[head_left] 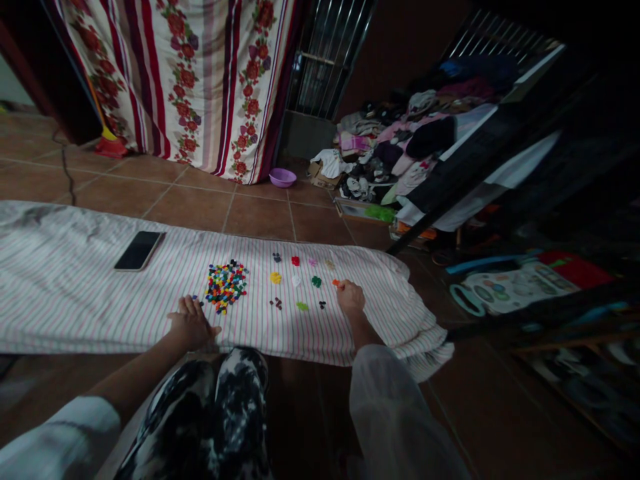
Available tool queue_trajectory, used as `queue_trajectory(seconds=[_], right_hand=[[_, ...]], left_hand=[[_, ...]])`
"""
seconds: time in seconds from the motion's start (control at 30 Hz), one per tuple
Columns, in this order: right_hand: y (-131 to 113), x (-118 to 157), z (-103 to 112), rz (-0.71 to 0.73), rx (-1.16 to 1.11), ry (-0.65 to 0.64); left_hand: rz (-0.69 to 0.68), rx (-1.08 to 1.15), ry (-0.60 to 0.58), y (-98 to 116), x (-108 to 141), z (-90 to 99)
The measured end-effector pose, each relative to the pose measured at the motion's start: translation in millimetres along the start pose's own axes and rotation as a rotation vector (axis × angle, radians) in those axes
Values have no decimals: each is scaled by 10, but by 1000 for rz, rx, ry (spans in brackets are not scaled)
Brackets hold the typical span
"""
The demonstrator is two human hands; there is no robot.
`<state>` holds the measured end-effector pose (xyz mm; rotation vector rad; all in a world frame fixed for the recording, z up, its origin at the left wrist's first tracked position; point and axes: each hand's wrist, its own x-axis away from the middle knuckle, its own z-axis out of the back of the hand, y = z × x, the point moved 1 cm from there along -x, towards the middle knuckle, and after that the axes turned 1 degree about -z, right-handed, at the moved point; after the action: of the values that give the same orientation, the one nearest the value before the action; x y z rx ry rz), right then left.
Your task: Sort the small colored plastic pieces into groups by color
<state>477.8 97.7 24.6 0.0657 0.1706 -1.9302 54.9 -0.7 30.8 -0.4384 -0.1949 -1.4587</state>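
A striped cloth (250, 337) bears a mixed pile of small coloured pieces (226, 287). My left hand (191, 324) lies spread on the cloth at the pile's lower left, by a few dark blue pieces. To the right are small one-colour groups: grey (277, 257), red (295, 261), pink (313, 263), beige (330, 265), yellow (276, 278), white (296, 281), dark green (317, 282), brown (276, 303), light green (302, 306) and black (323, 305). My right hand (351, 297) has its fingers closed at an orange piece (335, 283), right of the dark green group.
A phone (139, 251) lies on the cloth at the left. Beyond are a floral curtain (210, 87), a purple bowl (283, 177), a red dustpan (111, 147) and heaped clothes (395, 143). A colourful board (520, 287) is at the right.
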Motion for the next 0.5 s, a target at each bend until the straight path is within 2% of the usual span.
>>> queue_trajectory(seconds=[0.17,0.33,0.5], right_hand=[[48,-18,-45,32,-42,10],[124,21,-17,70,-89,26],[160,50,22,121,-28,-26]], left_hand=[[3,-46,-14,7,22,16],[4,-35,15,-5,-15,-48],[10,-16,9,-5,-39,-77]])
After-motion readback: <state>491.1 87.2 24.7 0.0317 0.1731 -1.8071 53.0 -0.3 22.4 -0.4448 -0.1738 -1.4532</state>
